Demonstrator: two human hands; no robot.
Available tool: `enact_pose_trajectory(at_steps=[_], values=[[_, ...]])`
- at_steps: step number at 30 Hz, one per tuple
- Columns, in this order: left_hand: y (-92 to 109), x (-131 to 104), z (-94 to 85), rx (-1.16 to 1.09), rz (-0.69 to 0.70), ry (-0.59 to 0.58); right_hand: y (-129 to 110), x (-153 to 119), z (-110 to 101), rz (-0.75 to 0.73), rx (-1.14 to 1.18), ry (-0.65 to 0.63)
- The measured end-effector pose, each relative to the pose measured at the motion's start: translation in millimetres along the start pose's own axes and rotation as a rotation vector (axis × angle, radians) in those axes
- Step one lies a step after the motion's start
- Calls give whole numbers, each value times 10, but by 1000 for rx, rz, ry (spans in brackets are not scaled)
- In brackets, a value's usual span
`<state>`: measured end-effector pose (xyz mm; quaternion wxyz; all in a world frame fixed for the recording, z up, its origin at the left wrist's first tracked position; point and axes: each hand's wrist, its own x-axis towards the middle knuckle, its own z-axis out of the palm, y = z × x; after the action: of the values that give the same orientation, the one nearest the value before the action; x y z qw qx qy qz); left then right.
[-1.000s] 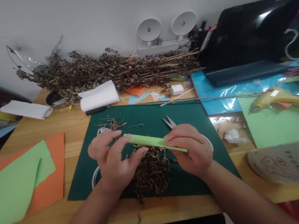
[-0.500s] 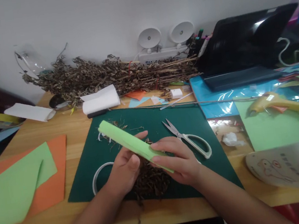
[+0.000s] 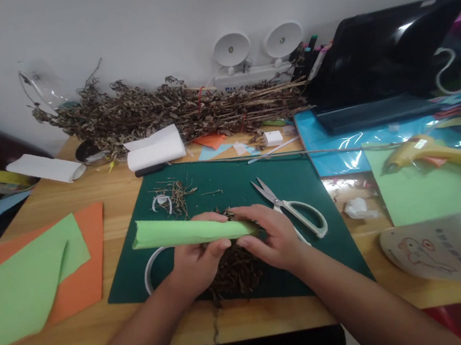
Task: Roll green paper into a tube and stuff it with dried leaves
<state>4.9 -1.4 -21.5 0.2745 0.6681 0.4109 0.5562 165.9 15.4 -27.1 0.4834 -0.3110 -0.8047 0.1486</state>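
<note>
A light green paper roll [image 3: 170,233] lies level across both hands, above the green cutting mat [image 3: 223,182]. My left hand [image 3: 197,261] is closed round its middle, thumb in front and fingers behind. At the right end, my right hand [image 3: 275,237] grips the roll between thumb and fingers. Under the hands a heap of dry brown leaves [image 3: 239,270] sits on the mat, partly covered. Scissors [image 3: 289,204] with white handles lie spread to the right. A white ring [image 3: 152,270], perhaps a tape roll, is partly hidden by my left hand.
Dried plant stalks [image 3: 154,112] run along the wall. Green sheets [image 3: 20,285] lie on orange paper [image 3: 99,240] at left. A yellow glue gun [image 3: 436,154], a white bottle [image 3: 440,252] and a black screen [image 3: 392,49] stand or lie at right.
The green roll has swung from a slant to nearly level, its left end coming down and leftward. My right hand has shifted its grip, with the thumb now at the front.
</note>
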Motion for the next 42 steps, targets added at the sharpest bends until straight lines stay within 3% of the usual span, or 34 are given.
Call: enact_pose_trajectory(at_steps=[5, 15, 27, 33, 39, 42], values=[[23, -6, 21, -33, 6, -16, -17, 30, -26, -66, -40, -70], [-142, -99, 22, -336, -338, -26, -11, 22, -19, -103, -15, 8], [-108, -94, 11, -361, -254, -51, -41, 30, -22, -18, 156, 31], [-146, -116, 9, -320, -253, 11, -39, 17, 14, 13, 156, 68], [-91, -32, 38, -459, -231, 136, -11, 8, 4, 21, 128, 81], [-63, 19, 54, -505, -204, 141, -24, 12, -21, 15, 109, 61]])
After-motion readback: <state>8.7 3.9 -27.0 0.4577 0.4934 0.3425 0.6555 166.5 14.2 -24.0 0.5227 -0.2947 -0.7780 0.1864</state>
